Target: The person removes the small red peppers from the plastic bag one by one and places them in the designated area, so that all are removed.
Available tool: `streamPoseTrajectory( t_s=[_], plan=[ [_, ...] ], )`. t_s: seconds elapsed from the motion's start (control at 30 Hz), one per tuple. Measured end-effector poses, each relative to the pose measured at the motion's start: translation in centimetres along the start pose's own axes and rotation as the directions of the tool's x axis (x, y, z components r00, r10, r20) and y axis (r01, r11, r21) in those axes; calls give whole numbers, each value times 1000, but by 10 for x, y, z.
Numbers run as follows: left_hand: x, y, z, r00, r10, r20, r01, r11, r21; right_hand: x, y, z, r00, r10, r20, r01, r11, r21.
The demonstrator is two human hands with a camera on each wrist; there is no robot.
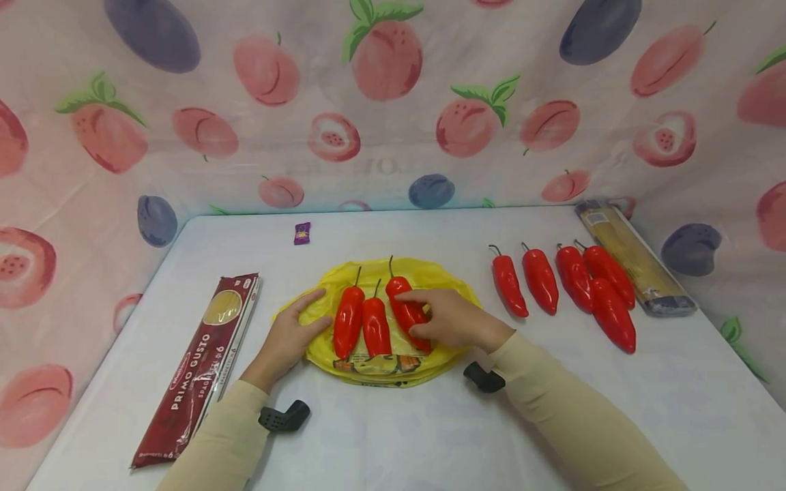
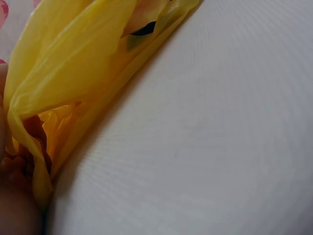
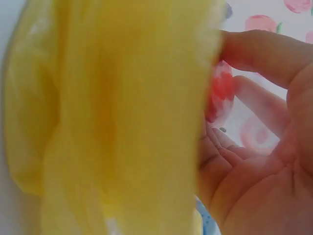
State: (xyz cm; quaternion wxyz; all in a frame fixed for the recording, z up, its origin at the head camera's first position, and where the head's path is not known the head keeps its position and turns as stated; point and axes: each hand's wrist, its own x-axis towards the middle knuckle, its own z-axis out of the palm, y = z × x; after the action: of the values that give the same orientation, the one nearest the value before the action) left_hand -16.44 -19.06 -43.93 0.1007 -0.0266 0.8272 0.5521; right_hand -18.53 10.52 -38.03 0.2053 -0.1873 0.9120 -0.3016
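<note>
A yellow plastic bag (image 1: 442,273) lies spread in the middle of the table, with printing along its near edge. Three red chili peppers are on it: a left pepper (image 1: 348,322), a middle pepper (image 1: 376,329) and a right pepper (image 1: 400,293), stems pointing away. My right hand (image 1: 453,318) grips the right pepper between thumb and fingers; the right wrist view shows the bag's yellow film (image 3: 122,107) covering part of the scene. At the bag's left rim, my left hand (image 1: 291,339) holds its edge, other fingers partly hidden. Yellow folds (image 2: 73,54) fill the left wrist view's upper left.
Several more red peppers (image 1: 540,279) lie right of the bag. Beyond them is a clear pack of spaghetti (image 1: 632,256). A dark red spaghetti pack (image 1: 199,361) lies at the left, and a small purple wrapped candy (image 1: 302,233) near the back edge.
</note>
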Motion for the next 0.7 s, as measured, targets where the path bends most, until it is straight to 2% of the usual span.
streamPoseTrajectory(
  t_s=[0.4, 0.7],
  plan=[
    [-1, 0, -1, 1000, -1, 9, 1, 1000, 25, -15, 5, -28, 997, -25, -67, 27, 999, 23],
    [1, -1, -1, 1000, 1, 8, -2, 999, 35, -30, 19, -48, 990, 10, -138, -7, 1000, 19]
  ],
)
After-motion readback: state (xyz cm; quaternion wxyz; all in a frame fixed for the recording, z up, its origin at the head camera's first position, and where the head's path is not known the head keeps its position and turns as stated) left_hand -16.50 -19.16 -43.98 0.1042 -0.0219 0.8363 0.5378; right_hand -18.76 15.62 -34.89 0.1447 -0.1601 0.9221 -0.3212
